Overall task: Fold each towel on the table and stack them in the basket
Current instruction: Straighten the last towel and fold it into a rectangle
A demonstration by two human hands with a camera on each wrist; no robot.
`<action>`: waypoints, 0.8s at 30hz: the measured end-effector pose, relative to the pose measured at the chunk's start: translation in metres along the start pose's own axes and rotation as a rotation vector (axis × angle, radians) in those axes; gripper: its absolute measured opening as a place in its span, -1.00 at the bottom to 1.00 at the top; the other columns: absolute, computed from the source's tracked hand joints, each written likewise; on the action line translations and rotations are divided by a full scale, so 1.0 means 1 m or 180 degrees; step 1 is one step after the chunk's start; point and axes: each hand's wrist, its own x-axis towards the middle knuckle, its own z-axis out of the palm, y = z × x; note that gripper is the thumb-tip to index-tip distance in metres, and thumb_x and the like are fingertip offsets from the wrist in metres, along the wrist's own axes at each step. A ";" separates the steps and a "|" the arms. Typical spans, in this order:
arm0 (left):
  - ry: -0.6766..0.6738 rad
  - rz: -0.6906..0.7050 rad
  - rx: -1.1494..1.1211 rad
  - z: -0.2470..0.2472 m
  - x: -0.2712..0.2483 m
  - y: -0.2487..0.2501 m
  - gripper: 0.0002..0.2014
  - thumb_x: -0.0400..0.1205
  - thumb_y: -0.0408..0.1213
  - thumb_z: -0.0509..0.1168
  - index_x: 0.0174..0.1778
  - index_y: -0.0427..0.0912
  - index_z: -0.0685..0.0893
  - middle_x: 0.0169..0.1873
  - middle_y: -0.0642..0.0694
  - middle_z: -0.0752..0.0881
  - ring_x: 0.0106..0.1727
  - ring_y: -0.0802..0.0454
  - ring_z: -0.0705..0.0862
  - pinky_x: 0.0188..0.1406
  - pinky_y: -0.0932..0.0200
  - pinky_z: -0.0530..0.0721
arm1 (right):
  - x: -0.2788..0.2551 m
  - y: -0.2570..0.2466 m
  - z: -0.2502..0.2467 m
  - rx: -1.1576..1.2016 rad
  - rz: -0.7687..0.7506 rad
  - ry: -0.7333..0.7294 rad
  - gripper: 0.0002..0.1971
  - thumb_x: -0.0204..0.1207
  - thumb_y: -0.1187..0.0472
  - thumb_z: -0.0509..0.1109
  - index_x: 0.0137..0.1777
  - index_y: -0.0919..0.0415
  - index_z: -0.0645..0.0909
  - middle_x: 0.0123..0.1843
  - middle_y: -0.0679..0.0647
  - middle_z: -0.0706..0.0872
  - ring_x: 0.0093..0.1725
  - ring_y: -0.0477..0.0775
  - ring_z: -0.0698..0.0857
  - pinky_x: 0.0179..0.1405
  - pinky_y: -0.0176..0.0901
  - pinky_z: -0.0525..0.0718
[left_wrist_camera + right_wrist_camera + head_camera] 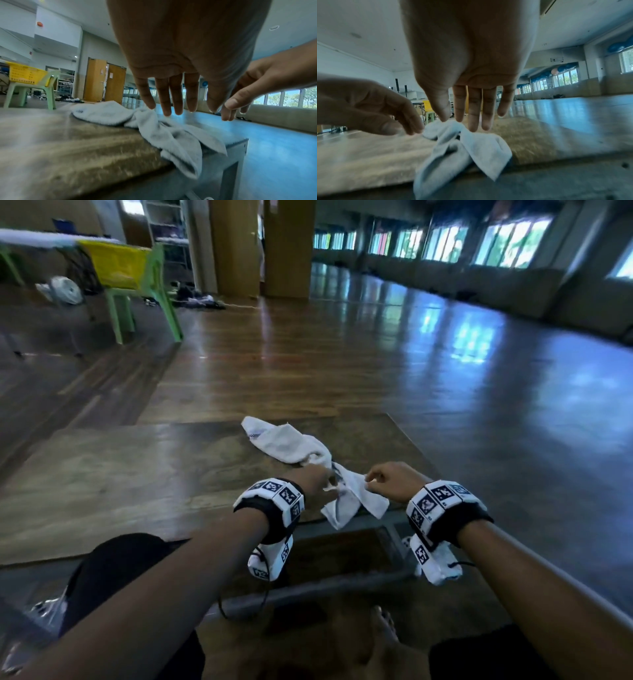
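Worn wooden table [102,474] with crumpled towel [291,446], glossy hall floor [445,354].

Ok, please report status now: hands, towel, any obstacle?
Left hand open at towel. Right hand pinches its near end. Towel crumpled, overhanging table edge. No obstacle seen.

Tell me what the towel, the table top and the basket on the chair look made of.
Towel: white terry-like cloth, fuzzy, limp.
Table top: probably wood board, worn brown grain, dull sheen.
Basket: likely yellow plastic, perforated rigid walls.
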 end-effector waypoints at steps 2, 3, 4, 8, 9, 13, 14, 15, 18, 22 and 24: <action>-0.0071 0.0115 0.0103 0.018 0.010 0.005 -0.67 0.63 -0.05 0.21 0.22 -0.15 0.61 0.13 -0.15 0.70 0.07 -0.14 0.65 -0.01 0.08 0.60 | 0.004 0.012 0.018 0.0034 0.0097 -0.0026 -0.73 0.49 0.00 0.35 0.16 0.03 0.67 0.09 0.06 0.76 0.08 0.09 0.70 0.16 0.00 0.64; -0.0095 0.0163 0.0150 0.027 0.015 0.006 -0.67 0.62 -0.07 0.22 0.24 -0.14 0.60 0.17 -0.14 0.68 0.11 -0.13 0.64 -0.02 0.12 0.56 | 0.006 0.017 0.028 -0.0010 0.0125 -0.0022 -0.71 0.48 0.00 0.36 0.18 0.00 0.64 0.07 0.04 0.76 0.09 0.09 0.71 0.15 -0.03 0.64; -0.0103 0.0199 0.0180 0.035 0.019 0.007 -0.66 0.62 -0.09 0.24 0.27 -0.14 0.59 0.21 -0.13 0.66 0.15 -0.12 0.63 -0.03 0.15 0.52 | 0.008 0.022 0.037 -0.0097 0.0145 -0.0001 -0.69 0.47 -0.01 0.37 0.20 -0.02 0.62 0.08 0.01 0.76 0.10 0.09 0.71 0.14 -0.05 0.62; -0.0065 0.0190 0.0247 0.068 0.034 0.000 -0.65 0.51 0.02 0.34 0.15 -0.05 0.62 0.18 -0.03 0.63 0.23 -0.06 0.58 0.22 0.02 0.48 | 0.021 0.036 0.069 -0.0486 0.0070 0.0235 -0.58 0.45 -0.08 0.40 0.28 0.01 0.55 0.17 0.02 0.72 0.18 0.08 0.66 0.25 0.03 0.49; -0.0076 0.0197 0.0340 0.074 0.037 -0.004 -0.62 0.48 0.07 0.36 0.13 -0.03 0.61 0.17 -0.01 0.61 0.24 -0.05 0.56 0.25 -0.02 0.45 | 0.024 0.039 0.075 -0.0599 0.0045 0.0298 -0.56 0.44 -0.09 0.40 0.29 0.02 0.54 0.19 0.03 0.70 0.21 0.09 0.64 0.26 0.05 0.47; 0.0304 0.0416 0.0454 0.088 0.043 -0.015 -0.72 0.54 -0.02 0.30 0.11 -0.04 0.63 0.14 0.01 0.62 0.22 -0.03 0.56 0.20 0.01 0.50 | 0.033 0.049 0.091 -0.0838 0.0010 0.0594 -0.59 0.44 -0.08 0.41 0.25 0.04 0.54 0.23 0.02 0.63 0.24 0.09 0.57 0.23 0.03 0.43; 0.0404 0.0466 0.0386 0.088 0.044 -0.017 -0.75 0.57 -0.04 0.27 0.09 -0.03 0.65 0.12 0.02 0.64 0.19 -0.02 0.58 0.18 0.02 0.52 | 0.035 0.051 0.093 -0.0838 0.0001 0.0662 -0.61 0.45 -0.05 0.40 0.24 0.04 0.55 0.23 0.02 0.62 0.24 0.09 0.57 0.22 0.01 0.43; 0.0442 0.0472 0.0306 0.087 0.046 -0.018 -0.76 0.59 -0.05 0.24 0.07 -0.04 0.67 0.10 0.01 0.66 0.16 -0.02 0.60 0.14 0.03 0.55 | 0.037 0.053 0.093 -0.0835 -0.0014 0.0706 -0.64 0.47 -0.03 0.39 0.23 0.03 0.55 0.24 0.01 0.62 0.24 0.08 0.56 0.21 0.00 0.42; 0.0487 0.0369 -0.0001 0.079 0.047 -0.024 -0.76 0.60 -0.03 0.24 -0.02 -0.09 0.70 -0.01 -0.04 0.72 0.01 -0.05 0.66 -0.01 0.05 0.61 | 0.041 0.056 0.091 -0.0773 -0.0100 0.0696 -0.72 0.51 0.02 0.36 0.19 0.04 0.60 0.23 -0.02 0.64 0.24 0.06 0.57 0.21 -0.02 0.40; 0.0865 -0.0035 -0.0659 0.061 0.045 -0.042 -0.76 0.58 -0.01 0.30 -0.31 -0.06 0.55 -0.33 -0.07 0.68 -0.26 -0.09 0.63 -0.24 0.07 0.57 | 0.043 0.057 0.078 -0.0510 -0.0008 0.0757 -0.82 0.55 0.10 0.30 0.05 0.06 0.68 0.11 0.01 0.75 0.07 0.06 0.68 0.10 -0.05 0.43; 0.1018 -0.0233 -0.0905 0.050 0.042 -0.053 -0.72 0.57 -0.03 0.31 -0.31 -0.15 0.55 -0.36 -0.08 0.67 -0.30 -0.11 0.61 -0.24 0.02 0.57 | 0.043 0.059 0.067 -0.0277 0.0152 0.0810 -0.84 0.55 0.12 0.28 0.02 0.09 0.67 0.09 0.05 0.77 0.00 0.09 0.69 0.11 -0.04 0.47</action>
